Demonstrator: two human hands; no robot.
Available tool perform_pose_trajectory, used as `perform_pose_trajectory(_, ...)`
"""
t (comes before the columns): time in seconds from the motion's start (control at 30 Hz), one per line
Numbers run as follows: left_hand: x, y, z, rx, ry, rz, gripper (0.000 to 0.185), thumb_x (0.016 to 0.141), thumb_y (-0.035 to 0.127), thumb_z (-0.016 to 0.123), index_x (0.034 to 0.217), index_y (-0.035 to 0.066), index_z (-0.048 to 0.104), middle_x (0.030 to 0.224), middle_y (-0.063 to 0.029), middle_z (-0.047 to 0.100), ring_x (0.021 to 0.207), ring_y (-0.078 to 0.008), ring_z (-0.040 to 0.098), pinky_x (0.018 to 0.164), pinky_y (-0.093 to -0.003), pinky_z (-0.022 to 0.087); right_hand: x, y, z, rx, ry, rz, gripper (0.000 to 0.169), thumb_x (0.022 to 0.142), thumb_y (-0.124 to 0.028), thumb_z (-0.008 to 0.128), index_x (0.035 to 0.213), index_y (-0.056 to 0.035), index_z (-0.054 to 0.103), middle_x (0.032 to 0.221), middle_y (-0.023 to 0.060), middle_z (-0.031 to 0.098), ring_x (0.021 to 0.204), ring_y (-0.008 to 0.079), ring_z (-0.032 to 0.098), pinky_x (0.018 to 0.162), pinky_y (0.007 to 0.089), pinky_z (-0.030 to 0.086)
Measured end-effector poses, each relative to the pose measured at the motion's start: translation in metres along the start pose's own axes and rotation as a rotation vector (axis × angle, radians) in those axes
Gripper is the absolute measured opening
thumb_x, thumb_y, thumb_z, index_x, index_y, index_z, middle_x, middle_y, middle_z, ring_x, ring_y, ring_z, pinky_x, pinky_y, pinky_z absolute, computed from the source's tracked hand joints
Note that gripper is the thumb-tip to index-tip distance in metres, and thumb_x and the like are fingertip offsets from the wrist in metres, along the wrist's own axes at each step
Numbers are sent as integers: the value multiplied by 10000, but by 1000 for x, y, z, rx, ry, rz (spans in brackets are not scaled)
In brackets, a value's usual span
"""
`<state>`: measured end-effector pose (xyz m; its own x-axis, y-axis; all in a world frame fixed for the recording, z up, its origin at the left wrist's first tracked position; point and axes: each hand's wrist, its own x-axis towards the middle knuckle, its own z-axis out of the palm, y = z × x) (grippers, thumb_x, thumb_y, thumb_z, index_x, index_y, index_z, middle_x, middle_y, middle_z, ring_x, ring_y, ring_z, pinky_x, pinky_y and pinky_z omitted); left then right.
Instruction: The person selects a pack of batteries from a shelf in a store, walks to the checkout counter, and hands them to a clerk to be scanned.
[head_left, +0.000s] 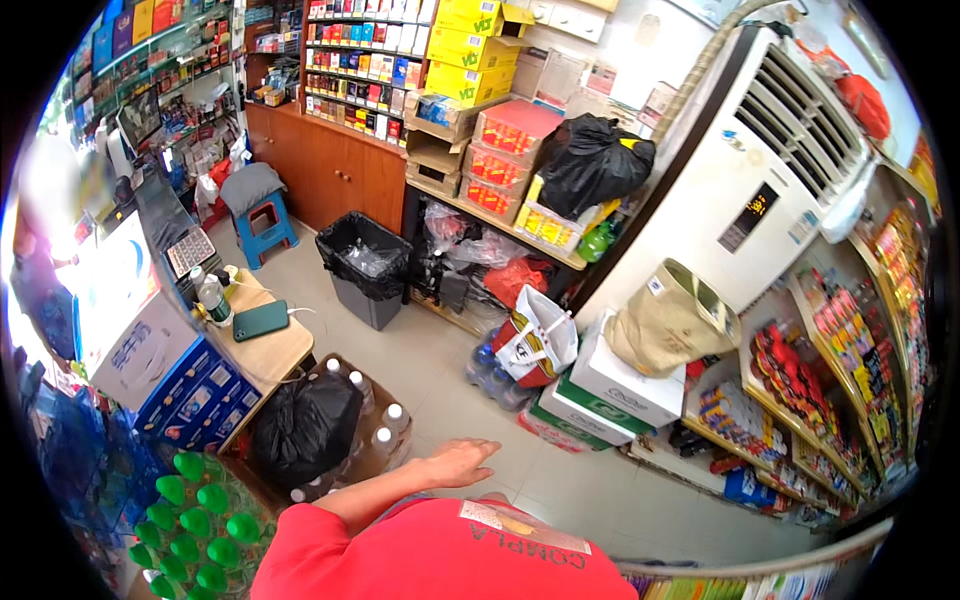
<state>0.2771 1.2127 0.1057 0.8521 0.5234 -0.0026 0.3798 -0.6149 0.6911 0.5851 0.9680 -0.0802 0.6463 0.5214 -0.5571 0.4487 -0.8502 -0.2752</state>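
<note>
My left hand (457, 463) reaches across in front of my red T-shirt (420, 555), fingers stretched out and slightly spread, with nothing in it. It hovers above the tiled floor (442, 401). Nearest to it, on the left, is an open cardboard box (390, 380) holding white-capped bottles (384, 439). A knotted black plastic bag (307, 427) lies on that box. My right hand is out of view. Ahead stand a KFC paper bag (529, 345) by shrink-wrapped bottles (499, 375), and a beige tote bag (667, 319) on white-and-green cartons (626, 382).
Green-capped bottles (199, 517) stand at lower left. A phone (260, 321) and a water bottle (214, 298) rest on a wooden counter (289, 341). Beyond are a lined bin (367, 277) and blue stool (262, 225). Snack shelves (795, 382) and an air conditioner (750, 165) line the right.
</note>
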Motion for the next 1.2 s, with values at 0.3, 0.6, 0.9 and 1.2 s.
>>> perform_pose_trajectory(0.3, 95, -86, -13, -69, 85, -558, 531, 853, 266, 604, 1297, 12, 462, 1208, -234, 566, 1109, -385, 551, 940, -444, 449, 199, -116, -70, -59, -94, -89, 429, 824, -304, 614, 1130, -5, 583, 1011, 233, 651, 957, 402, 623, 830, 456, 476)
perform_pose_trajectory(0.6, 175, -131, -94, -114, 371, -666, 510, 848, 245, 617, 1282, 15, 478, 1108, -219, 609, 1034, -374, 580, 867, -444, 476, 317, -400, -192, 3, -17, -625, 381, 802, -166, 646, 1124, 25, 572, 1014, 194, 665, 940, 320, 646, 836, 394, 486)
perform_pose_trajectory(0.9, 137, -258, -188, -113, 609, -711, 497, 818, 223, 656, 1242, 6, 516, 1035, -222, 626, 961, -363, 611, 832, -433, 490, 146, -795, -329, 858, 128, -1666, 95, 824, -38, 615, 908, -8, 580, 872, -27, 520, 819, 88, 496, 707, 263, 439)
perform_pose_trajectory(1.2, 32, -348, -325, -88, 989, -849, 491, 833, 244, 632, 1228, -26, 522, 1127, -232, 609, 1055, -377, 581, 913, -432, 461, 184, -946, -408, -251, 1442, -1469, 587, 729, 49, 615, 1296, -43, 491, 1289, 194, 511, 1177, 379, 490, 982, 439, 409)
